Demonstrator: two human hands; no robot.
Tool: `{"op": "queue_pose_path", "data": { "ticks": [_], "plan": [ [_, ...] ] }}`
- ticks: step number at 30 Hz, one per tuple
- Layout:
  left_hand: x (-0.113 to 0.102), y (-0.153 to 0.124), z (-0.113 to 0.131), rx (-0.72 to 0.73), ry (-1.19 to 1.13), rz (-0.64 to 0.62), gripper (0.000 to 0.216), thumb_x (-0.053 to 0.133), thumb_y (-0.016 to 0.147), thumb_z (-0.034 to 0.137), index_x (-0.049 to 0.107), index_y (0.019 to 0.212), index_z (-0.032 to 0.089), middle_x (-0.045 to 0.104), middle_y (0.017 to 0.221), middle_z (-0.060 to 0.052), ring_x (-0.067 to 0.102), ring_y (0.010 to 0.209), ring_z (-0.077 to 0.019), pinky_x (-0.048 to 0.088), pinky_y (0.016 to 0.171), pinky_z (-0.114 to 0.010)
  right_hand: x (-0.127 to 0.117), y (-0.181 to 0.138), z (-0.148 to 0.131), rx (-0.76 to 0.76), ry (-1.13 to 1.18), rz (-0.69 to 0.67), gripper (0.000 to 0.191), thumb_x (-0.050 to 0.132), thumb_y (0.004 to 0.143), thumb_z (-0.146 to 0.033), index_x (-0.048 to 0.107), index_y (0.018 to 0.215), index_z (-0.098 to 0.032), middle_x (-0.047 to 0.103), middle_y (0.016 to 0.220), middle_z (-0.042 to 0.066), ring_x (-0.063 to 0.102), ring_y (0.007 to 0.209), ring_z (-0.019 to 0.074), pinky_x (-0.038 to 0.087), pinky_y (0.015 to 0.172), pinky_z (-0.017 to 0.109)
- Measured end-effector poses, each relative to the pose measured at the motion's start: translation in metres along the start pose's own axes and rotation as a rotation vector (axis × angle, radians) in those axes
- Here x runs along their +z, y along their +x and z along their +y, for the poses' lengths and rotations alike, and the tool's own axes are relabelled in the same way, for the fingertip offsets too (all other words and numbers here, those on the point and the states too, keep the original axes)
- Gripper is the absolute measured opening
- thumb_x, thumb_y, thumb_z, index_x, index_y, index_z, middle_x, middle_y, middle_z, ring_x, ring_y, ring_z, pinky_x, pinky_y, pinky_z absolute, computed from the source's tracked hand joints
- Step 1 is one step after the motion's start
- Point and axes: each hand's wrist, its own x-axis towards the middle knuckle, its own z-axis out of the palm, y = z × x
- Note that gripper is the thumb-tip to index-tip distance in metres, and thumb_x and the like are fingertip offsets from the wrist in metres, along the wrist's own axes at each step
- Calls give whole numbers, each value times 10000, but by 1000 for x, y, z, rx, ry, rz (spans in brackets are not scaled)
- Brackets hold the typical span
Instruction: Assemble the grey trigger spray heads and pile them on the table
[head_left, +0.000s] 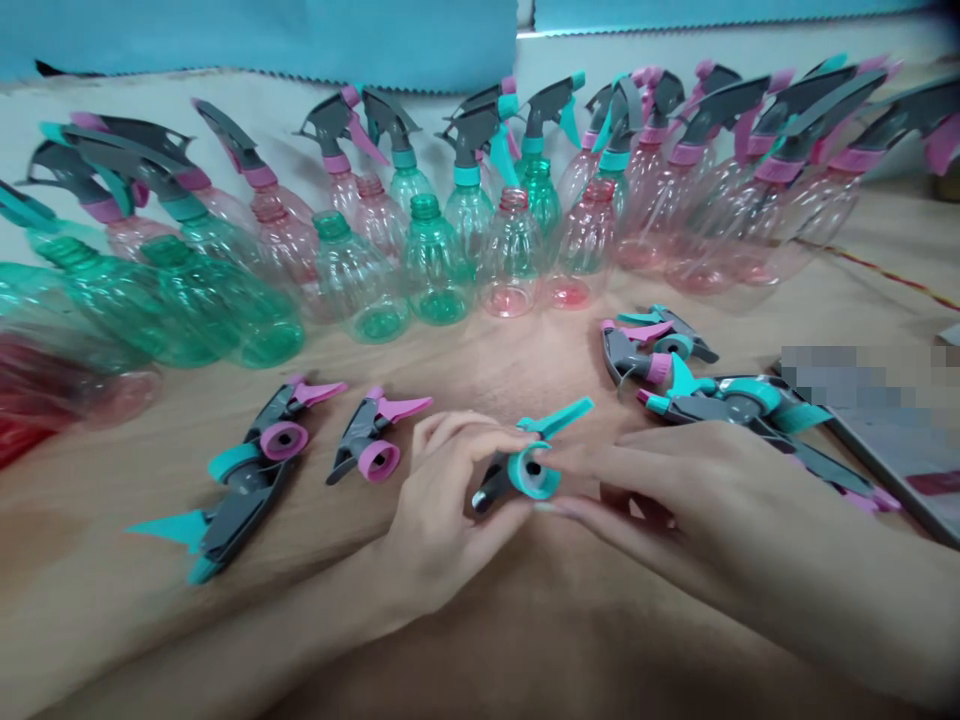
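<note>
My left hand [439, 500] and my right hand [675, 490] meet low in the middle of the view over a wooden table [487, 640]. Both pinch one grey spray-trigger head with a teal collar and teal lever [525, 465], its open collar facing me. The left fingers grip its grey body from the left; the right fingertips press on the collar from the right. Just left of the left hand lie a grey head with a pink collar [373, 437] and a pair of heads, pink and teal [247, 475].
Several more trigger heads [697, 385] lie in a heap right of my hands. An arc of clear green and pink plastic bottles [435, 265], some capped with triggers, some open-necked, stands across the back. A flat grey object [892, 440] lies at the right edge.
</note>
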Motion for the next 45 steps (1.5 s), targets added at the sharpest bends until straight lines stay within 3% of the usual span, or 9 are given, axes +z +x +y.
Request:
{"op": "queue_pose_path", "data": {
  "ticks": [3,10,17,23,28,36,41,45],
  "plan": [
    [1,0,-1,-28,36,34,243,705,786,177,588,996,210,699,872,-22,600,872,-208,428,803,-376,3,-2,0,27,-54,28,162,525,894,-235,648,792,-206,643,675,-31,527,521,93,355,490,229],
    [1,2,-3,-33,-94,54,241,703,792,160,621,1016,194,673,851,-30,587,813,-186,457,741,-349,9,3,4,34,156,24,34,592,858,-204,624,870,-200,547,571,-75,434,456,67,327,459,192],
    [-1,2,-3,-47,-68,18,229,682,811,164,633,1031,199,687,862,-37,591,820,-200,456,742,-369,18,4,12,-53,-17,101,81,542,893,-238,571,857,-171,487,574,-58,449,483,94,310,459,220],
    [1,2,-4,-40,-61,11,205,698,792,137,633,976,198,693,857,-29,597,819,-194,449,750,-365,28,3,15,-77,-70,171,151,528,901,-277,536,990,-154,465,580,-69,425,453,94,295,423,213],
    [1,3,-3,-25,-41,-8,187,699,790,154,626,956,197,698,834,-28,604,780,-190,452,719,-351,22,5,15,-70,-55,86,130,516,907,-273,539,966,-160,485,564,-67,438,444,90,293,423,203],
    [0,2,-2,-20,-100,-92,241,756,755,175,628,959,188,700,870,-23,580,814,-177,445,749,-331,-6,14,30,-51,122,-198,142,515,925,-292,642,937,-231,660,711,-41,577,583,93,362,515,204],
    [-1,3,-2,-7,-139,-152,220,745,771,196,625,955,174,690,843,-23,574,825,-181,447,754,-328,-7,17,36,-87,186,-224,138,533,904,-213,670,899,-227,704,787,-44,627,659,88,418,601,200],
    [-1,4,-3,-36,-167,-160,216,746,769,209,626,944,170,676,849,-30,570,814,-185,452,724,-324,-3,17,37,-110,109,-207,196,467,941,-280,649,915,-210,697,792,-11,625,667,113,424,611,233]
  ]
}}
